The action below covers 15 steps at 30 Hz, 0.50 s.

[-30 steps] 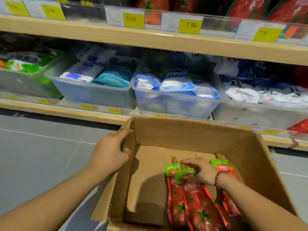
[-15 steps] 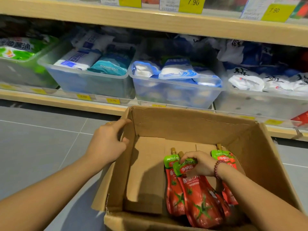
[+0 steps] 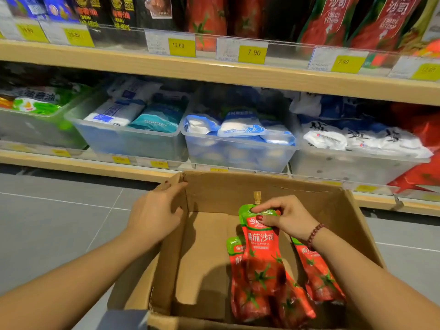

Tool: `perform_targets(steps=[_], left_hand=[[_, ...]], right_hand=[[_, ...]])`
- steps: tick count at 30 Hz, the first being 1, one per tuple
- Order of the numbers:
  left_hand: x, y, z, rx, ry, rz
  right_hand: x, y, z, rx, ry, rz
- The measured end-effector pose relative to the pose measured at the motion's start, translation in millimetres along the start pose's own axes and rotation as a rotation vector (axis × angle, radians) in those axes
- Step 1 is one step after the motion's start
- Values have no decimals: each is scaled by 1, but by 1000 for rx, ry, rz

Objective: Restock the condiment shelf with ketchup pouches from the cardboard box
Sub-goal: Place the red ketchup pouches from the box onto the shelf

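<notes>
- Grey tiled floor (image 3: 59,222) runs under a wooden store shelf (image 3: 214,72); head view only.
- Since the earlier frame the view has tipped up, so more of the top row shows: dark bottles and red ketchup packs (image 3: 390,22).
- Cardboard box (image 3: 262,184) stands open on the floor just in front of the bottom shelf. Brown corrugated walls, creased back wall, left half of its bottom bare.
- Right grip (image 3: 289,217) clenched on the green top of one ketchup pouch (image 3: 262,253), thumb in front, fingers curled behind.
- Change: half a second ago that pouch lay flat with the rest. Now its top is raised, gold spout cap (image 3: 257,195) up against the back wall, lower end still among the others.
- Pouch is glossy soft plastic, red with tomato print, green shoulder.
- Two more pouches remain in the box: one at left (image 3: 235,270), one at right (image 3: 314,270) partly under the right forearm.
- Beaded bracelet (image 3: 314,234) on the right wrist.
- Left grip (image 3: 154,213) holds the box's left wall at the far corner as before, fingers along the top edge, thumb inside; ring (image 3: 160,188) on one finger.
- Clear plastic bins (image 3: 238,151) of white and blue bags fill the lower shelf, rims near the box's back edge.
- Yellow price tags (image 3: 252,52) line the shelf fronts.
- Open room: above the box, and the floor at left.
</notes>
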<state>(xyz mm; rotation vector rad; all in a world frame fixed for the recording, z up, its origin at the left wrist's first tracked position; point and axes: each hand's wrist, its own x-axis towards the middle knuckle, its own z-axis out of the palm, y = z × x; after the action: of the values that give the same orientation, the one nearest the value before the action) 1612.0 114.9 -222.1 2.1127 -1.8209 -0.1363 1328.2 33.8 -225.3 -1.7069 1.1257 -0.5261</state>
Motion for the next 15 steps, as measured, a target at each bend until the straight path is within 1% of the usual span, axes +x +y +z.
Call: perform_targets(steps=[2,7,10,12,15], left_hand=[[8,16,-16,-22,17,59],[38,59,-67,-417,-25,362],[53,81,-88,-556,-43,445],[62,92,-97,-603,8,496],[75,100,-104,-608,155,561]], right_hand=[[6,-28,-10,3,80,-96],[25,-116,-44,18,204,-362],[37,-176,-64,20,247,-510],[44,-212,-74,-7,307,-616],[51,-250,-84,-32,368,-723]])
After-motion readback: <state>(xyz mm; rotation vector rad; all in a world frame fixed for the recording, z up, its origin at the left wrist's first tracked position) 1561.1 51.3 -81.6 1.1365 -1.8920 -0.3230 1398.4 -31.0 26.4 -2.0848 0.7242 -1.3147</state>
